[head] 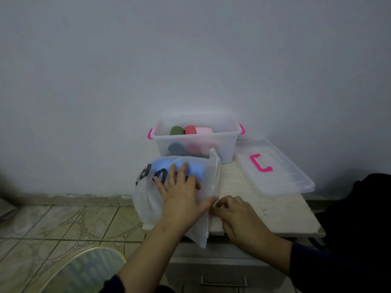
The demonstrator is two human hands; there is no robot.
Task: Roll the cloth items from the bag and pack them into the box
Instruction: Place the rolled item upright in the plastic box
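Observation:
A white translucent bag point(148, 199) with dark lettering lies on the small table point(275, 210), and a light blue cloth point(163, 166) shows through its far end. My left hand point(182, 191) rests flat on top of the bag with fingers spread. My right hand point(237, 216) pinches the bag's edge near the table's front. Behind the bag stands a clear plastic box point(226, 144) with pink latches. It holds a green roll point(176, 130), a red roll point(190, 130), a pink roll point(204, 130) and darker cloth below.
The box's clear lid point(292, 176) with a pink handle lies on the table to the right. A dark object point(364, 208) sits at the far right. Tiled floor and a round glass-topped thing point(84, 269) lie to the left. A drawer handle point(223, 281) shows below the table.

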